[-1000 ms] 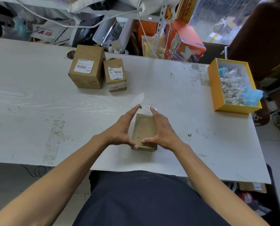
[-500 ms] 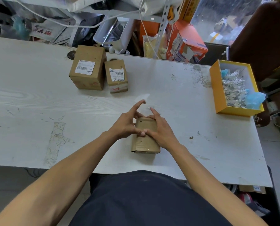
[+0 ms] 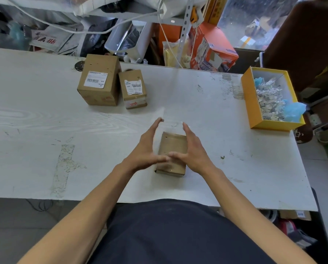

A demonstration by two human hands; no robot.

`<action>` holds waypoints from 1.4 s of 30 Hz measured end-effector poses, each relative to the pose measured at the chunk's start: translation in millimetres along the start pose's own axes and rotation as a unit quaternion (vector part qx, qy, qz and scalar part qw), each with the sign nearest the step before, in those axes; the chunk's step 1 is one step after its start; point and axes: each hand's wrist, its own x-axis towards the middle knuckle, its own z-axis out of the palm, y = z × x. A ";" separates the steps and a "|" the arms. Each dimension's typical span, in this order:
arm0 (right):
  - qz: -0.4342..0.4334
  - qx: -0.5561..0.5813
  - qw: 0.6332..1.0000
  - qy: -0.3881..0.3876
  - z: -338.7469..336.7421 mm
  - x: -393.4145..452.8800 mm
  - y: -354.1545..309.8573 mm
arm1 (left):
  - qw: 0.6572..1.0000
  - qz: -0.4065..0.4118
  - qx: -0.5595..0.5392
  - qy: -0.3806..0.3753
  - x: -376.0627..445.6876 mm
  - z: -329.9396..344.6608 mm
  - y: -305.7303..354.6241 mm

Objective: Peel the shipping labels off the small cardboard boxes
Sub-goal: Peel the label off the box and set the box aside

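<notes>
- The white bench (image 3: 45, 130) carries everything, and its worn, smooth top offers little grip; a box pushed from one side could slide away rather than turn.
- A yellow tray (image 3: 251, 103) of crumpled label scraps stands at the right edge of the bench, well apart from the hands; a peeled label carried that far could stick to the fingers or fold on itself on the way.
- A larger cardboard box (image 3: 100, 80) at the far side is seen with its white label (image 3: 95, 79) unpeeled, and a smaller labelled box (image 3: 134, 88) stands just beside it, its label (image 3: 133, 87) wrinkled and partly lifted; a creased label is judged likely to tear into strips when pulled.
- The near cardboard box (image 3: 172, 149) lies between the two hands at the front of the bench, and no label is seen on its upper face; if a label remains, it is hidden on another side.
- The left hand (image 3: 146, 149) and the right hand (image 3: 192, 149) are held flat against the box's sides, fingers (image 3: 156, 125) straight and spread forward, thumbs meeting over the top; nothing is gripped or pinched.
- With only flat palms pressing, the box could slip or tip when turned, and too much squeeze could dent the thin cardboard.
</notes>
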 end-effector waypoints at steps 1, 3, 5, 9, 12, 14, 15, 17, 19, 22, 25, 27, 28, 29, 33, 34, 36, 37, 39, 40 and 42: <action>-0.011 -0.012 1.000 -0.018 -3.1 -3.3 0.9 | 0.999 0.020 0.035 -0.024 -5.4 1.7 0.4; -0.028 -0.043 0.997 -0.061 -5.3 -7.7 3.1 | 0.993 0.042 0.087 -0.073 -7.1 8.6 -2.8; -0.033 -0.073 0.993 -0.092 -2.4 -7.6 6.1 | 0.984 0.054 0.131 -0.104 -2.7 15.8 -5.3; -0.005 -0.061 0.996 -0.060 -3.3 -0.4 8.1 | 0.979 0.046 0.162 -0.115 12.1 15.1 -8.1; 0.007 -0.033 0.999 -0.023 -7.8 6.8 5.9 | 0.990 0.040 0.112 -0.081 28.9 7.3 -5.5; 0.016 -0.017 1.000 0.003 -9.6 11.2 5.1 | 0.997 0.017 0.061 -0.044 41.7 5.8 -2.0; 0.023 -0.009 0.999 0.020 -9.8 13.9 5.5 | 0.999 0.006 0.043 -0.026 47.3 6.7 -0.5; 0.024 -0.014 0.998 0.060 -9.9 19.2 5.5 | 1.000 -0.006 0.020 0.019 55.8 10.0 1.2; 0.021 -0.026 0.995 0.092 -9.8 26.0 6.2 | 0.997 -0.016 -0.014 0.069 62.6 13.6 2.4; 0.024 -0.034 0.991 0.130 -8.6 32.5 6.1 | 0.992 -0.021 -0.018 0.123 68.3 18.1 8.4; 0.016 -0.021 0.993 0.113 -7.7 28.8 3.7 | 0.990 -0.024 -0.003 0.139 63.1 20.1 9.7; 0.004 0.022 0.998 0.059 -9.6 18.6 4.2 | 0.994 -0.021 0.006 0.103 52.7 18.2 7.4; -0.005 0.041 0.999 0.026 -10.7 12.2 5.7 | 0.997 -0.009 0.021 0.071 45.6 16.6 6.5; -0.018 0.055 0.998 -0.005 -11.5 5.4 7.2 | 0.999 0.013 0.038 0.037 39.1 14.7 5.4; -0.066 0.041 0.991 -0.107 -7.2 -17.1 16.9 | 0.988 0.085 0.107 -0.077 22.0 15.6 -1.2; -0.072 0.029 0.990 -0.119 -6.5 -18.9 18.3 | 0.985 0.079 0.122 -0.094 20.5 18.2 -3.2; -0.066 0.017 0.988 -0.138 -8.8 -18.6 20.1 | 0.982 0.066 0.144 -0.106 22.0 22.2 -4.5; -0.060 0.018 0.988 -0.143 -10.9 -17.9 21.1 | 0.980 0.062 0.156 -0.105 24.6 23.8 -3.8; -0.036 0.032 0.989 -0.137 -15.2 -15.9 21.5 | 0.982 0.045 0.159 -0.095 30.8 24.1 2.3; -0.021 0.037 0.991 -0.126 -16.8 -14.3 21.6 | 0.985 0.035 0.148 -0.085 34.3 23.3 5.7; 0.000 0.041 0.995 -0.093 -19.1 -10.8 19.6 | 0.991 0.021 0.121 -0.056 42.4 22.3 8.5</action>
